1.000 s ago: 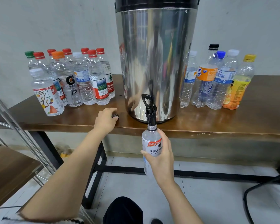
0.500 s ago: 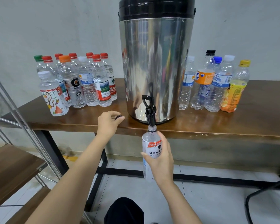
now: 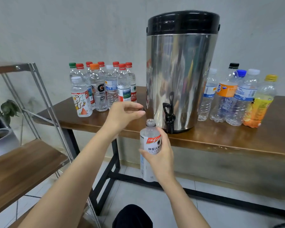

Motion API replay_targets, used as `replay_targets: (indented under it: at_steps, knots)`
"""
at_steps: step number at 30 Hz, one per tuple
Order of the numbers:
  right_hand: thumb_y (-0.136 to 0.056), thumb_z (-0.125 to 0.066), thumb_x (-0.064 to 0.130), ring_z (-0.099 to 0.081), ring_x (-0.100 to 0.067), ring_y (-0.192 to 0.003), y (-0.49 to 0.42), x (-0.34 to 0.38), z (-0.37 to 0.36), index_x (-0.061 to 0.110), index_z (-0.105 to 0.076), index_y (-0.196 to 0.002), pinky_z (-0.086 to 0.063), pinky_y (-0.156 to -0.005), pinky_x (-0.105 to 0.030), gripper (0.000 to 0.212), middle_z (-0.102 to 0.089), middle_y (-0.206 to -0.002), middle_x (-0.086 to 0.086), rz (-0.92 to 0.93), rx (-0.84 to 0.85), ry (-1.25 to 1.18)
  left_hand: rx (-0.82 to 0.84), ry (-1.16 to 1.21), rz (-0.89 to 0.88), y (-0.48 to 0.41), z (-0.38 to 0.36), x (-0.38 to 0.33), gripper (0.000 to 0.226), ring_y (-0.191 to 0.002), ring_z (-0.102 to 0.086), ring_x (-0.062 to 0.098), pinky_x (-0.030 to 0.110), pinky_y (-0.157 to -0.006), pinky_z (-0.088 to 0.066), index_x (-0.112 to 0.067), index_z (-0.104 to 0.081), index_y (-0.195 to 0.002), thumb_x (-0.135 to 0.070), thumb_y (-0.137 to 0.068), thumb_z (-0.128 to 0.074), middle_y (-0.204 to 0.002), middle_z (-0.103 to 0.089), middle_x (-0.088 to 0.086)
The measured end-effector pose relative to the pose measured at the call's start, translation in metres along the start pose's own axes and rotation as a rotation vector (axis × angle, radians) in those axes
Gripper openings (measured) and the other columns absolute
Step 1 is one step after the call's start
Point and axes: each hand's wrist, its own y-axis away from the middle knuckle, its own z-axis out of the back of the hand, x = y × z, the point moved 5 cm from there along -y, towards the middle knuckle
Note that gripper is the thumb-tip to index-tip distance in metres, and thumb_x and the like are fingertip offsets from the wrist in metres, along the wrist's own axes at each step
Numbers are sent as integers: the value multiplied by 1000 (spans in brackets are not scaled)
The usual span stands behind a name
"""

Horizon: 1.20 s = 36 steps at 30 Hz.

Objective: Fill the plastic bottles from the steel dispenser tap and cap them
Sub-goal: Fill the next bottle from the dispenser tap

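Right hand (image 3: 160, 160) grips the uncapped bottle (image 3: 150, 139) before the table (image 3: 220, 143) edge; left hand (image 3: 122, 114) pinches the cap (image 3: 142, 109).

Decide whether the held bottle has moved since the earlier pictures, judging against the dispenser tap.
Yes. The uncapped bottle in the right hand now sits left of the tap, no longer directly under its spout.

Clear air over bottle (image 3: 150, 143) mouth; tap (image 3: 169, 116) just to its rt. Gap btwn capped bottles (image 3: 102, 89) and dispenser (image 3: 181, 79) taken by left hand (image 3: 123, 112) w/ cap (image 3: 142, 109). Rt bottles (image 3: 234, 99) crowd dispenser's other side. Shelf frame (image 3: 45, 99) blocks far left.
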Motion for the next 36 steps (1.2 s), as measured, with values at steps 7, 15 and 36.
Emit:
replay_targets:
  at_steps: [7, 15, 36]
  knots:
    - [-68, -90, 21, -53, -5, -122, -74, 66, -32, 43, -40, -138, -44, -100, -27, 89, -53, -136, 15, 150, 53, -63, -232, 63, -77, -46, 71, -30, 15, -85, -68, 7, 17, -78, -53, -20, -72, -95, -11, -84, -77, -93, -73, -2]
    - [-65, -91, 25, -58, -17, -116, -155, 91, -79, 43, -37, -138, -50, -98, -44, 92, -58, -128, 3, 189, 59, -12, -298, 17, -73, -107, 104, -35, 10, -74, -62, 1, 16, -71, -47, -19, -72, -91, -15, -84, -78, -82, -69, -6]
    - [-75, -85, 30, -47, -13, -131, -178, 60, -112, 38, -23, -144, -46, -99, -37, 93, -38, -147, 11, 194, 181, 134, -95, -168, -150, -150, 87, -20, 22, -72, -67, -7, 7, -69, -50, -7, -76, -100, -6, -79, -79, -86, -73, -4]
